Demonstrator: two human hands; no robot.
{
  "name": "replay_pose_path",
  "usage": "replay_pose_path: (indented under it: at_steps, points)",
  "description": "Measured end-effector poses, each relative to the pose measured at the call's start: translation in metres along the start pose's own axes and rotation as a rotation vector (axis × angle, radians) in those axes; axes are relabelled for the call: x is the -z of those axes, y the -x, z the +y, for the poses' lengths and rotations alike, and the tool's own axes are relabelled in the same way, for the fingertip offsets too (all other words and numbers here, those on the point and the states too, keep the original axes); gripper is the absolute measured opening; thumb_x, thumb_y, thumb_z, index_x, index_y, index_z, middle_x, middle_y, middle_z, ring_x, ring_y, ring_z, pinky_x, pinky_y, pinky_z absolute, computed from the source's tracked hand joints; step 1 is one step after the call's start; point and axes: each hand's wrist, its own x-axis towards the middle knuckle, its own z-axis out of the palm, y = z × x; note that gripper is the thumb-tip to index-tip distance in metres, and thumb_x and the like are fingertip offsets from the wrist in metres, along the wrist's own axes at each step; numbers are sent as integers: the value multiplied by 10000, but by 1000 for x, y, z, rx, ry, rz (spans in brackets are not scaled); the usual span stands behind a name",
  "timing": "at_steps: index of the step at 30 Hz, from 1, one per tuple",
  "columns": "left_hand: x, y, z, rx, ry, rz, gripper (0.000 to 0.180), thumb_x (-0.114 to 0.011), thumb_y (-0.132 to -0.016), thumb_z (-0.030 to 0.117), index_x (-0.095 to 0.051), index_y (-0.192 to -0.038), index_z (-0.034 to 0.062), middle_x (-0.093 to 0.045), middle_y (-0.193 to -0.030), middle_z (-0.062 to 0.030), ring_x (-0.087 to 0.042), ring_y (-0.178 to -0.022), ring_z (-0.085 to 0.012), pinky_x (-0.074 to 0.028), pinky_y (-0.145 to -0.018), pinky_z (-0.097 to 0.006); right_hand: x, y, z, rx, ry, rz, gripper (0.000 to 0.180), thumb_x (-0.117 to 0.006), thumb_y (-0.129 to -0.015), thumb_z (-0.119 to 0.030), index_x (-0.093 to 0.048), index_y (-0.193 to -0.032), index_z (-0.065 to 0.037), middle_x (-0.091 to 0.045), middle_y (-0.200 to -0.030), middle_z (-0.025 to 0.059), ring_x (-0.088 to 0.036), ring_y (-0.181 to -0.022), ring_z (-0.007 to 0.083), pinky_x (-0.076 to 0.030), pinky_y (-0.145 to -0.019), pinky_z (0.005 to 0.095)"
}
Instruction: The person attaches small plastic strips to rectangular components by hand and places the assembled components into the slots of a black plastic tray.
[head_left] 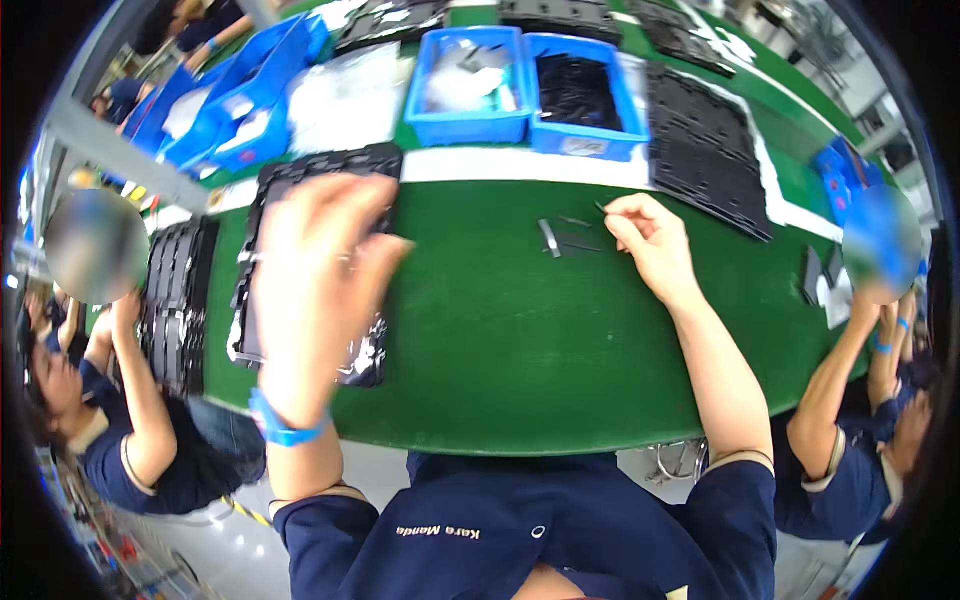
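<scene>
My left hand (325, 260), smeared by motion, is raised over a black moulded tray (385, 165). Its thumb stands apart from the fingers, and I see nothing between them. My right hand (650, 240) pinches a small dark strip (600, 207) between thumb and fingertips, above the green table. Just left of that hand lie several small pieces: a grey-and-white strip (549, 238) and thin dark strips (580, 246). The left hand and wrist hide much of the tray beneath them.
Two blue bins hold clear bags (468, 80) and black parts (575, 90) at the back. Another black tray (710, 145) lies at the back right. More black trays (175, 300) stand at the left. People (150, 430) work on both sides of me.
</scene>
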Motion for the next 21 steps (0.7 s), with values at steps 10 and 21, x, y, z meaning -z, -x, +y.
replay_pose_path:
  at_steps: [10,21]
  points:
    - [-72,41,75,-435,313,-452,579,-789,-687,264,-606,-1219,125,-563,-1270,-123,-574,-1140,-300,-490,-903,-402,118,6,-18,94,119,396,154,-560,-958,-101,-615,-1074,-15,-604,-839,15,-542,-707,70,-460,-646,232]
    - [-70,36,65,-397,251,-437,424,-763,-746,257,-648,-1132,127,-598,-1153,-82,-591,-1048,-270,-491,-833,-384,333,93,118,-274,448,1037,222,-672,-872,-177,-654,-1003,1,-661,-878,51,-583,-842,146,-459,-782,293]
